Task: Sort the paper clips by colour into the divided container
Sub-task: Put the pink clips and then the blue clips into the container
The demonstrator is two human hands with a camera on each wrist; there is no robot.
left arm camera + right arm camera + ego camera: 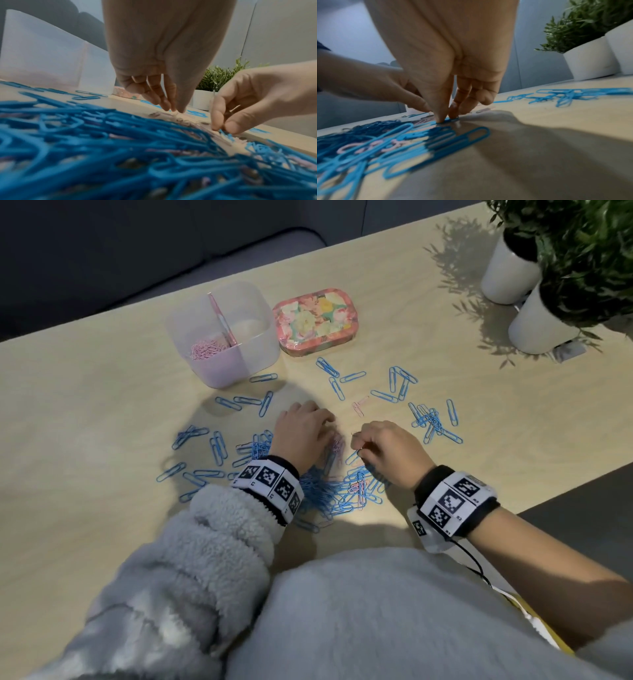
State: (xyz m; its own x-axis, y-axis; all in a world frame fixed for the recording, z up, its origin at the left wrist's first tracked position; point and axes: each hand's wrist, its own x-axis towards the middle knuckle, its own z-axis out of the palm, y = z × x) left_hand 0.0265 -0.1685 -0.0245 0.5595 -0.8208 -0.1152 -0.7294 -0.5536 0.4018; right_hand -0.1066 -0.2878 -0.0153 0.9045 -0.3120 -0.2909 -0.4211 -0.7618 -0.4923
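Note:
The clear divided container (pixel 260 344) stands at the back, with pink clips (pixel 205 350) in its left compartment. Blue paper clips (pixel 342 491) lie heaped with a few pink ones between my wrists, and others are scattered around. My left hand (pixel 330 436) (pixel 175 109) points down at the table, thumb and fingertips meeting on a pale pink clip (pixel 338 445). Beside it my right hand (pixel 358 445) (pixel 447 117) pinches a blue clip (pixel 449 120) flat on the table between thumb and forefinger. The container's right compartment looks bare.
A closed floral tin (pixel 315 321) sits right of the container. Two white plant pots (pixel 507 275) (pixel 541 326) stand at the back right. Two pink clips (pixel 359 405) lie just beyond my hands. The table's near-right edge (pixel 548 494) is close to my right wrist.

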